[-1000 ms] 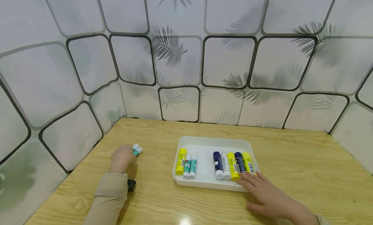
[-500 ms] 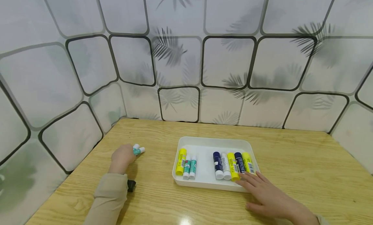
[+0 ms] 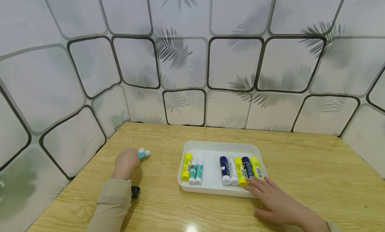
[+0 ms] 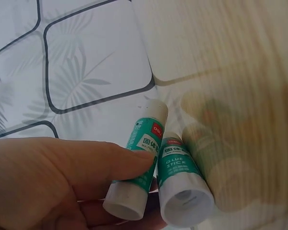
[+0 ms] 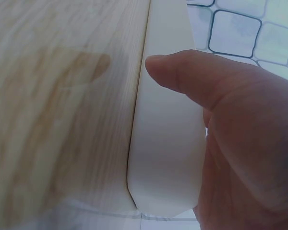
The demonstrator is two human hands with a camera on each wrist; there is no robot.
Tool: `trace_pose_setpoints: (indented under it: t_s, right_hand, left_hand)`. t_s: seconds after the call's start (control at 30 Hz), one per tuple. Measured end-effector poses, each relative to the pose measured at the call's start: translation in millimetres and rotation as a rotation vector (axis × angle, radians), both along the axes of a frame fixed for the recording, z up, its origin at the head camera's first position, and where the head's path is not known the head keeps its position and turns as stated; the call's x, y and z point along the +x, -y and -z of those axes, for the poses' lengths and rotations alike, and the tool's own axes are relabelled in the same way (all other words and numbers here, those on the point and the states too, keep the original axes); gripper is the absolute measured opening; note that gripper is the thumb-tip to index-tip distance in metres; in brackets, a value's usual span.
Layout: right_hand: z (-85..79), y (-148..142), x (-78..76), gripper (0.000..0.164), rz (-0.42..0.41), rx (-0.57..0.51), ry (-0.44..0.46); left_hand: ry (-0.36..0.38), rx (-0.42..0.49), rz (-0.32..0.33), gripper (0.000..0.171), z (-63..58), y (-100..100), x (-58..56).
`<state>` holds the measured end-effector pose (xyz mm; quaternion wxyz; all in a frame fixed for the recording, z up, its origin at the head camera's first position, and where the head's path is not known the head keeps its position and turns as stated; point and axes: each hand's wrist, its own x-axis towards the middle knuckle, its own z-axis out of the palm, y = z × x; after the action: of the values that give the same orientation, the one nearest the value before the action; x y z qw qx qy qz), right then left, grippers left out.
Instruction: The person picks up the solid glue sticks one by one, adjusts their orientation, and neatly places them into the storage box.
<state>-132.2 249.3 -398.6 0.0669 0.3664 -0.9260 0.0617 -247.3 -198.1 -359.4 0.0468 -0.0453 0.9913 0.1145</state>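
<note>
At the table's left, my left hand (image 3: 127, 162) pinches a green-and-white glue stick (image 4: 146, 143) under its thumb. A second green glue stick (image 4: 180, 170) lies against the first, above the curled fingers; whether they grip it as well cannot be made out. My right hand (image 3: 275, 202) lies with fingers extended over the front right corner of a white tray (image 3: 210, 190). Seen from the right wrist, its thumb is beside the tray wall (image 5: 168, 139). Inside the tray's left part are a yellow glue stick (image 3: 186, 167) and two small green glue sticks (image 3: 196, 172).
Along the tray's right side lie several larger glue sticks: a dark blue one (image 3: 224, 170), a white one (image 3: 232, 171), a yellow one (image 3: 241, 172) and others. The wooden table (image 3: 162, 205) meets a patterned curtain (image 3: 186, 108) at the back and sides.
The glue sticks at my left hand have shifted slightly to the right and turned, their white ends spreading a little apart. My right hand and the tray have stayed in place.
</note>
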Motion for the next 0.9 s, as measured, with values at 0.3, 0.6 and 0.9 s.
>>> trace_pose_setpoints:
  t_s: [0.3,0.6,0.9]
  right_hand:
    - [-2.6,0.2,1.1,0.058,0.004,-0.007,0.054]
    - [-2.1,-0.1,1.3,0.058,-0.004,-0.007,0.049]
    - [-2.6,0.1,2.2,0.058,-0.021,-0.007,0.016]
  left_hand:
    - [-0.04,0.027,0.0,0.012,-1.5,-3.3,2.0]
    - [-0.056,0.048,0.023,0.012,-4.0,-6.8,3.8]
    - [-0.067,0.034,0.046,0.008,-5.5,-9.0,6.4]
